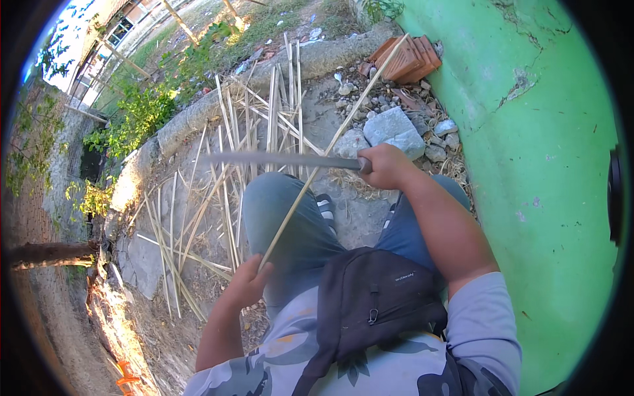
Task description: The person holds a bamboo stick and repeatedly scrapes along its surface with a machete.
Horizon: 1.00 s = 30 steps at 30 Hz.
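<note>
My left hand [247, 284] is closed around the lower end of a long, thin bamboo strip [292, 214], which slants up and away to the right past my knees. In my right hand [386, 166] is the handle of a machete [284, 159]. Its blade lies roughly level, pointing left, and its tip is smeared by motion. Blade and strip cross above my knees; whether they touch, I cannot tell. Many similar pale strips [272, 112] lie loosely crossed on the ground ahead and to the left.
A green wall [541, 198] rises close on my right. Ahead are grey stone blocks [395, 130], rubble and stacked orange roof tiles [413, 61]. A low concrete kerb [191, 125] curves along the far left, with a bush [142, 115] behind it. A black bag [373, 297] rests at my waist.
</note>
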### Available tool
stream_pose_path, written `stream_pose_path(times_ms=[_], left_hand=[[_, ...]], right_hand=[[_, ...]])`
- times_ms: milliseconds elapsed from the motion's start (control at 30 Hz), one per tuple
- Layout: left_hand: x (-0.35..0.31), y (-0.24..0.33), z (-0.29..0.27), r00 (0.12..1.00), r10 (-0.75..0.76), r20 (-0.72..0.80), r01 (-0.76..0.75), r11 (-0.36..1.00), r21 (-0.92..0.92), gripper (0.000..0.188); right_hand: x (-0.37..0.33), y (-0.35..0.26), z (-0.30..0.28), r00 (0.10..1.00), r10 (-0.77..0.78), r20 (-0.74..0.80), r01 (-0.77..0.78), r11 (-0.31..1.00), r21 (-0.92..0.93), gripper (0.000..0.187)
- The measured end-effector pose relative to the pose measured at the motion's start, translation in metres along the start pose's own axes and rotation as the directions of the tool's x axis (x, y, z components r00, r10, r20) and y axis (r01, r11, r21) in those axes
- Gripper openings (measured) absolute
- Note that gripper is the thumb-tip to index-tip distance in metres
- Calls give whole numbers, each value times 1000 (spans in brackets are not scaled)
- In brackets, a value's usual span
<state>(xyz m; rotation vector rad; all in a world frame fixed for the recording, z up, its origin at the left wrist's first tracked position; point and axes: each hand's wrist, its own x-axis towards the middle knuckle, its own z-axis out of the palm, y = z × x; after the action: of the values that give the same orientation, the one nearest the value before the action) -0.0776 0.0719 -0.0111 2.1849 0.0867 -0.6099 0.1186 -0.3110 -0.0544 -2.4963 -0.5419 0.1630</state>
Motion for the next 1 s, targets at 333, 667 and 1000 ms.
stream_pose_path(times_ms=[333, 667, 1000], left_hand=[[-2, -13, 4, 1000, -19, -4, 19, 1000, -9, 34], [4, 1, -1, 1000, -23, 19, 23, 1000, 18, 37], [-3, 22, 1, 995, -99, 15, 97, 991, 92, 35]], right_hand=[[-8, -11, 4, 998, -25, -49, 28, 998, 58, 20], [4, -3, 14, 997, -8, -71, 3, 997, -71, 15], [-8, -15, -8, 998, 50, -37, -56, 984, -167, 14]])
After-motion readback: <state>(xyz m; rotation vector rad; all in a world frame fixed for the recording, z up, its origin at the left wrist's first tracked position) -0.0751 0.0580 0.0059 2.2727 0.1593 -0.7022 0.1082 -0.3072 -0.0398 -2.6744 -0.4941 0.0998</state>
